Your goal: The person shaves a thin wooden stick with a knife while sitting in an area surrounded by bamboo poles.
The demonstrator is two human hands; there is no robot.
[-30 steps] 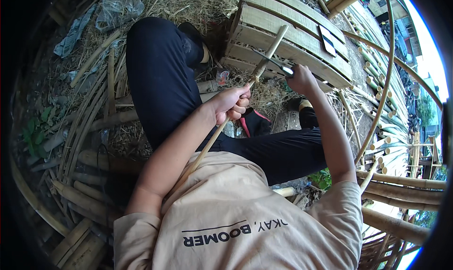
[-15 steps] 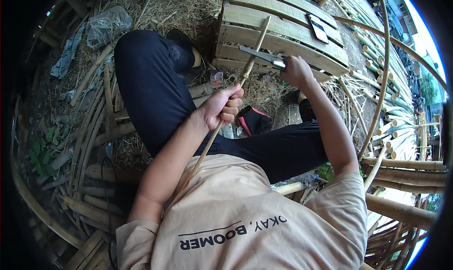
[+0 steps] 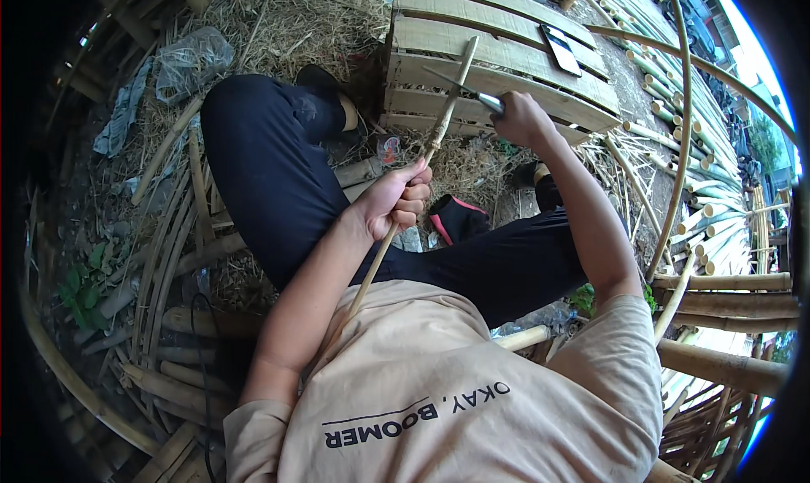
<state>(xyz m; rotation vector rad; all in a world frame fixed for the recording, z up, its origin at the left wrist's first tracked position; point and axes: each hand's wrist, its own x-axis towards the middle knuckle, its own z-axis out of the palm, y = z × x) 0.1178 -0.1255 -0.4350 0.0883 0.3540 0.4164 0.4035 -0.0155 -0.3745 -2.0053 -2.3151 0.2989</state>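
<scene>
Over the person's lap, a thin bamboo stick [image 3: 422, 154] runs from near the chest up toward a slatted bamboo bench [image 3: 506, 70] on the straw-covered ground. Of the two hands, the left hand [image 3: 396, 200] is clamped around the stick's middle, fingers wrapped tight. The right hand [image 3: 523, 120] is closed on the handle of a knife [image 3: 460, 86], whose blade lies across the stick near its upper end. A second dark blade [image 3: 559, 48] rests on the bench, well apart from both hands.

As I judge it, the risk is the blade skidding along the smooth stick and running toward the left hand's knuckles, or biting too deep and splitting the thin cane; a loose grip would let the stick twist under the edge.

Compared with a second ago, the right hand has moved further up the stick toward its tip, and the left hand holds the same grip
</scene>
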